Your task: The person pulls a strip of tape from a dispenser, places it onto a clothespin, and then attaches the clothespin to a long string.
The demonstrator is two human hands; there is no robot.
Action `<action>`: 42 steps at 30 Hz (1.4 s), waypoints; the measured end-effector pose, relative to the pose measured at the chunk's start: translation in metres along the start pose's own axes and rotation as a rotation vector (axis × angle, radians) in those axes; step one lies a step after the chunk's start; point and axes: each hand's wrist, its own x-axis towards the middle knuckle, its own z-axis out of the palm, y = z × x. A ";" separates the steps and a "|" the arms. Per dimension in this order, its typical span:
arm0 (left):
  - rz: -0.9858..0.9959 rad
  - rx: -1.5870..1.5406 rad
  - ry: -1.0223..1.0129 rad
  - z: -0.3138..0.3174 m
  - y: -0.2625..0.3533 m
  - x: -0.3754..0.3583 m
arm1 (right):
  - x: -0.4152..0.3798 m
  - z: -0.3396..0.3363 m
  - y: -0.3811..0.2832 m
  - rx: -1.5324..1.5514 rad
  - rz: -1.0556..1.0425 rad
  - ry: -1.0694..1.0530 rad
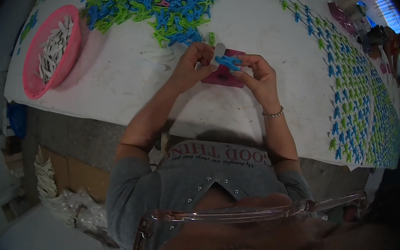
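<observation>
My right hand [259, 76], with a bead bracelet on the wrist, pinches a blue clothes peg [228, 62]. A flat white strip with a rounded end [220, 49] stands up at the left end of the peg. My left hand [192, 66] has its thumb and fingers closed around the strip's near side; its exact grip is partly hidden. Beneath both hands lies a magenta block [229, 79] with a dark patch on it. Just behind them is a green peg [212, 38]. Several loose white strips [158, 55] rest left of my left hand.
A big pile of blue and green pegs [166, 5] covers the table's far middle. At left stands a pink basin [28, 70] of white strips. Rows of strung pegs [354, 92] spread over the right side. Another person [392, 44] is at far right.
</observation>
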 end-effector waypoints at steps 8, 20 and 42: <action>0.055 -0.031 0.051 0.004 -0.006 0.004 | 0.006 -0.049 -0.005 -0.036 0.008 0.268; 0.046 -0.069 0.236 -0.005 -0.010 0.005 | 0.033 -0.253 0.058 0.538 0.356 1.114; 0.023 -0.059 0.257 -0.005 -0.015 0.005 | 0.055 -0.286 0.052 0.628 0.290 1.473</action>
